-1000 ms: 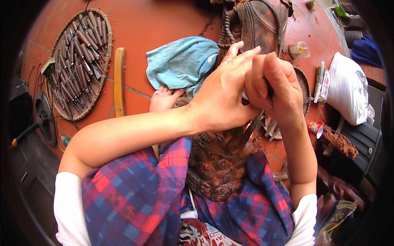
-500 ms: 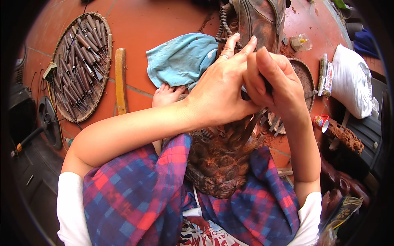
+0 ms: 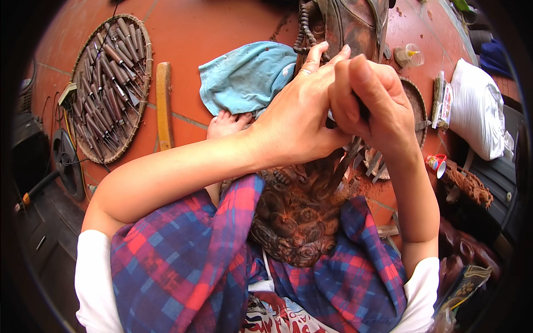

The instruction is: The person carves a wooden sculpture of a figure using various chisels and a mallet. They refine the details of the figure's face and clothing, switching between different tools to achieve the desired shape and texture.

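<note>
A dark brown wooden carving [image 3: 300, 227] with curled relief lies between my knees and runs away from me under my hands. My left hand [image 3: 297, 119] reaches across it from the left, two fingers stretched out and spread toward the far part. Its other fingers are hidden behind my right hand [image 3: 375, 102], which is closed just above and against it, thumb up. A dark bit of a carving tool's handle [image 3: 363, 111] shows between the right fingers; its working end is hidden. A string of carved beads [image 3: 303, 28] hangs along the carving's far left side.
A round woven tray [image 3: 145, 77] of several wood-handled carving tools [image 3: 108, 83] lies left, beside a yellowish wooden stick [image 3: 164, 105]. A blue cloth [image 3: 244, 77] lies near my foot [image 3: 227, 123]. Right are a glass jar [image 3: 409, 56], a white sack [image 3: 477, 108] and a red cup [image 3: 437, 165].
The right hand has tilted slightly, its thumb a little higher. Both hands stay at the same part of the carving; the view has shifted slightly.
</note>
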The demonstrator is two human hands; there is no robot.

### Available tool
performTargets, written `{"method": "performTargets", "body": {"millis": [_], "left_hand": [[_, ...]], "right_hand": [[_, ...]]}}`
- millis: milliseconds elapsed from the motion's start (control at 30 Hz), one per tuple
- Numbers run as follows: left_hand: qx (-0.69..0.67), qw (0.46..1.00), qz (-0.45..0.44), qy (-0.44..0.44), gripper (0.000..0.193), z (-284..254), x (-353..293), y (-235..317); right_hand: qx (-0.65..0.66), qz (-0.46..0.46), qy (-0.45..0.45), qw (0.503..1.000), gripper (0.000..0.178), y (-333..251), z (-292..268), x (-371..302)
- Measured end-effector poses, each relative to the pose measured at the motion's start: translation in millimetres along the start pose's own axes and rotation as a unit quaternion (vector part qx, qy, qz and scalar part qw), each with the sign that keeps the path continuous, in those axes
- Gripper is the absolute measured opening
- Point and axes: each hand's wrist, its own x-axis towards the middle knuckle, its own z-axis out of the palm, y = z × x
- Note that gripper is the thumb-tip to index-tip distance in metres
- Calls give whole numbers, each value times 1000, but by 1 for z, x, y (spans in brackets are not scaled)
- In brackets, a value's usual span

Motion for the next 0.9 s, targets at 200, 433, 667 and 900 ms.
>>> {"method": "performTargets", "body": {"millis": [200,433,667,900], "left_hand": [[-38,997,-56,21,61,6,-5,1],[6,1000,-17,-3,67,1,-4,3],[12,997,-30,-65,65,-4,1,5],[-30,999,-44,8,54,3,-3,4]], "right_hand": [[-47,47,-33,997,54,4,-4,-1],[-50,25,-26,998,56,-1,2,-5],[-11,-45,-18,999,55,2,-1,-5],[-51,10,-47,998,55,-1,0,2]]}}
